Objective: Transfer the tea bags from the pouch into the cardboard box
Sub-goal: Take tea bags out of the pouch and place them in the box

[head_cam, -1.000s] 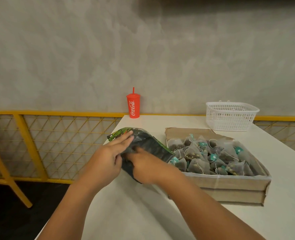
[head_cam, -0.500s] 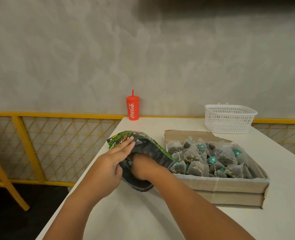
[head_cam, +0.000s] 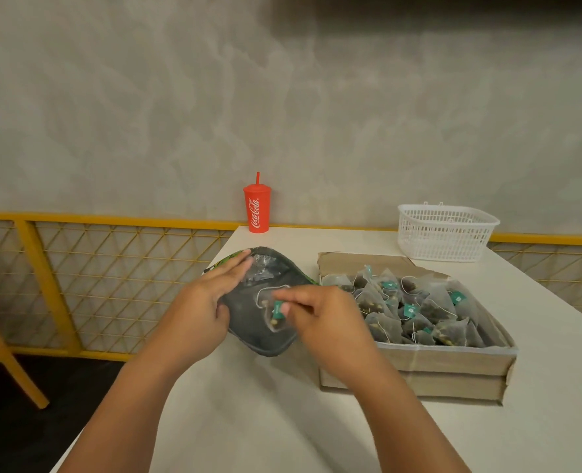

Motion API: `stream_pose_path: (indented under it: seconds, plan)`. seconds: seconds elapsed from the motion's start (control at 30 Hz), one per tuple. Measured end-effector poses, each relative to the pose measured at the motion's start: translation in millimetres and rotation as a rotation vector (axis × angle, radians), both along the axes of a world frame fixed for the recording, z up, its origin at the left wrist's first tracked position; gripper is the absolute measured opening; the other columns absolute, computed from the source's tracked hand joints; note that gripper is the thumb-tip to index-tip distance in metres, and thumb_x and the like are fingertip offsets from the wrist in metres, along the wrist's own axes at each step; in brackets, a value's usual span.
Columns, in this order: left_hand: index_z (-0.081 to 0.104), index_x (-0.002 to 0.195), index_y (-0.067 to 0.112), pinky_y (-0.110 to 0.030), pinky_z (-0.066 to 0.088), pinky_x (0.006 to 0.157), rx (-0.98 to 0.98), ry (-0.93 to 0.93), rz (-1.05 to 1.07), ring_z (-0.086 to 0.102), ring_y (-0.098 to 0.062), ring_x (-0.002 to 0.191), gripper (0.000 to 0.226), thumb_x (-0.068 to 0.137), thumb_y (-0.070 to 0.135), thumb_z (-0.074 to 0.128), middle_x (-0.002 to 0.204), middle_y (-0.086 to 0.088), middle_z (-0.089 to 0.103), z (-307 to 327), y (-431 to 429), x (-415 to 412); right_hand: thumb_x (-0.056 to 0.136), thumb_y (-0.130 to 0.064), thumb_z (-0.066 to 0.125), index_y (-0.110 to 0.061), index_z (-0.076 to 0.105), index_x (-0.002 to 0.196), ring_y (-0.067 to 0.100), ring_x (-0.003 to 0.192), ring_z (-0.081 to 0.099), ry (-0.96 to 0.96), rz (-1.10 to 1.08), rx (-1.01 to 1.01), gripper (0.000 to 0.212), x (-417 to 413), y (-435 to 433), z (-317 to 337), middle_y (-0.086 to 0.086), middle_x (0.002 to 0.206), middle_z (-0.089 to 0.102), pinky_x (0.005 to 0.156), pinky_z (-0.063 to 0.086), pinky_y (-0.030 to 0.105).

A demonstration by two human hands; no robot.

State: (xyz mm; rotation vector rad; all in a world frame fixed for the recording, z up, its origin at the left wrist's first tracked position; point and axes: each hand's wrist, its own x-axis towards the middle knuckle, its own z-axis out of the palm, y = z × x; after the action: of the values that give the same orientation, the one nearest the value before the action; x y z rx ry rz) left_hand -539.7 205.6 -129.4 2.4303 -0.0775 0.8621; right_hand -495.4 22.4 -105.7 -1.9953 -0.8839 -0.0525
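Note:
A dark pouch [head_cam: 248, 331] with a green printed outside lies open near the table's left edge, its mouth facing me. My left hand [head_cam: 197, 312] grips its left rim and holds it open. My right hand [head_cam: 320, 319] pinches a mesh pyramid tea bag [head_cam: 275, 317] with a teal tag, just above the pouch mouth. To the right stands the cardboard box [head_cam: 419, 361], filled with several tea bags [head_cam: 415, 310] of the same kind.
A red Coca-Cola cup [head_cam: 256, 209] with a straw stands at the table's far left corner. A white plastic basket [head_cam: 446, 231] sits behind the box. A yellow lattice railing [head_cam: 105, 278] runs left of the white table [head_cam: 282, 421].
My right hand was reaching inside the pouch; now it is out, holding a tea bag by the pouch mouth. The left hand still holds the pouch.

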Motion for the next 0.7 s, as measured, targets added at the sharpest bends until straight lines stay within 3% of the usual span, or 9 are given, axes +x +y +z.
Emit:
stream_pose_path:
  seconds: [0.1, 0.27, 0.33, 0.37, 0.43, 0.57, 0.7]
  plan:
    - [0.033, 0.130, 0.033, 0.001, 0.016, 0.101, -0.024, -0.007, 0.015, 0.019, 0.027, 0.122, 0.081, 0.071, -0.022, 0.036, 0.133, 0.032, 0.031, 1.3, -2.6, -1.1, 0.087, -0.011, 0.061, -0.023, 0.071, 0.103, -0.008, 0.044, 0.049, 0.090, -0.067, 0.171, 0.023, -0.4, -28.0, 15.3, -0.009, 0.089, 0.071, 0.047, 0.037, 0.004]
    - [0.034, 0.129, 0.035, 0.000, 0.016, 0.102, -0.022, -0.024, 0.025, 0.020, 0.026, 0.122, 0.082, 0.070, -0.023, 0.036, 0.133, 0.030, 0.033, 0.4, -3.3, -1.9, 0.084, -0.005, 0.063, -0.029, 0.070, 0.082, 0.005, 0.033, 0.043, 0.044, -0.271, 0.343, 0.025, 21.2, -76.6, 42.3, -0.013, 0.058, 0.064, 0.036, 0.036, 0.011]
    - [0.034, 0.128, 0.036, 0.001, 0.016, 0.101, -0.028, -0.020, 0.033, 0.020, 0.027, 0.121, 0.082, 0.071, -0.023, 0.036, 0.133, 0.031, 0.032, 0.6, -4.2, -2.6, 0.083, -0.006, 0.064, -0.031, 0.069, 0.082, 0.017, 0.049, 0.056, -0.009, -0.354, 0.359, 0.026, 32.9, -92.5, 47.8, -0.012, 0.066, 0.066, 0.054, 0.053, 0.027]
    - [0.034, 0.128, 0.036, 0.002, 0.016, 0.100, -0.029, -0.020, 0.036, 0.020, 0.028, 0.120, 0.082, 0.071, -0.023, 0.036, 0.133, 0.032, 0.032, 1.1, -5.0, -3.0, 0.083, -0.006, 0.064, -0.031, 0.069, 0.084, 0.021, 0.061, 0.060, -0.035, -0.393, 0.360, 0.025, 39.3, -99.6, 49.2, -0.011, 0.071, 0.066, 0.065, 0.055, 0.033]
    - [0.035, 0.129, 0.034, 0.003, 0.016, 0.099, -0.025, -0.021, 0.037, 0.020, 0.029, 0.120, 0.081, 0.071, -0.023, 0.036, 0.134, 0.036, 0.029, 1.5, -6.2, -3.5, 0.083, -0.006, 0.064, -0.029, 0.068, 0.088, 0.018, 0.070, 0.062, -0.067, -0.457, 0.377, 0.024, 51.7, -111.9, 49.6, -0.010, 0.075, 0.065, 0.073, 0.052, 0.032]
    - [0.042, 0.131, 0.028, 0.002, 0.017, 0.099, -0.023, -0.010, 0.052, 0.021, 0.029, 0.119, 0.077, 0.072, -0.021, 0.038, 0.132, 0.033, 0.032, 2.5, -7.3, -3.4, 0.083, -0.006, 0.064, -0.025, 0.068, 0.087, 0.014, 0.070, 0.058, -0.041, -0.533, 0.361, 0.020, 74.6, -120.0, 39.9, -0.009, 0.077, 0.064, 0.073, 0.050, 0.031]
    - [0.040, 0.132, 0.030, 0.004, 0.017, 0.098, -0.008, -0.004, 0.072, 0.022, 0.026, 0.121, 0.078, 0.072, -0.020, 0.037, 0.131, 0.034, 0.031, 5.4, -11.1, -4.4, 0.084, -0.006, 0.062, -0.020, 0.069, 0.090, 0.005, 0.062, 0.052, -0.009, -0.587, 0.136, 0.017, 91.5, -112.4, 15.1, -0.002, 0.086, 0.064, 0.053, 0.037, 0.016]
